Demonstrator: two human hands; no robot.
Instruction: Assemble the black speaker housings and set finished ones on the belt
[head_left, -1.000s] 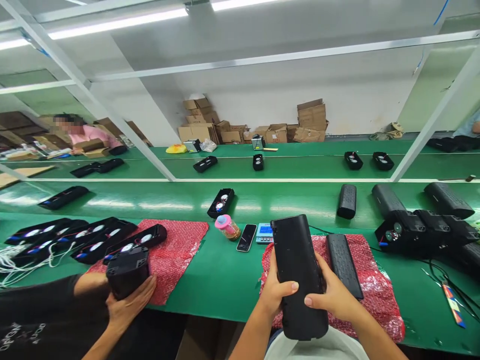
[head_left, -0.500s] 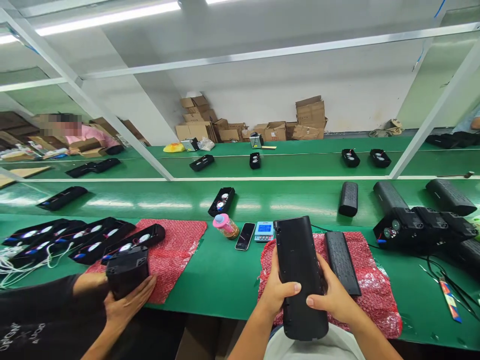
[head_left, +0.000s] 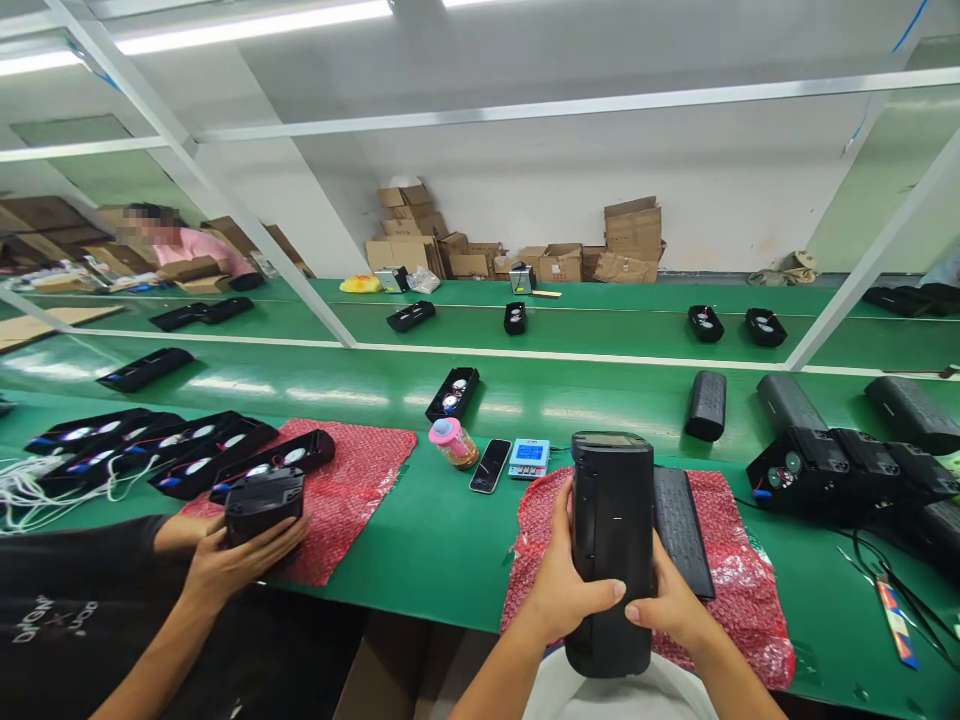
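Held upright in front of me is a black speaker housing [head_left: 616,540], gripped from both sides. My left hand [head_left: 570,585] closes round its left side, thumb across the face. On the right side, my right hand [head_left: 675,595] grips it with the thumb near the other thumb; some of its fingers are hidden behind. Below and behind it lies red bubble wrap [head_left: 739,560] with a black perforated grille panel [head_left: 681,535] on top. A blue-white digital meter [head_left: 529,458] and a phone [head_left: 491,466] lie just beyond, to the left.
At left, a co-worker's hands [head_left: 244,550] hold another black housing [head_left: 262,500] above red bubble wrap [head_left: 367,460]. Several black housings stand at right [head_left: 825,465], near cables and a coloured tool [head_left: 896,620]. A pink-lidded jar [head_left: 454,443] sits by an open speaker shell [head_left: 453,392].
The housing in my hands has turned, so a narrower face and its top end now show. My view has shifted slightly left. The co-worker's housing has tilted.
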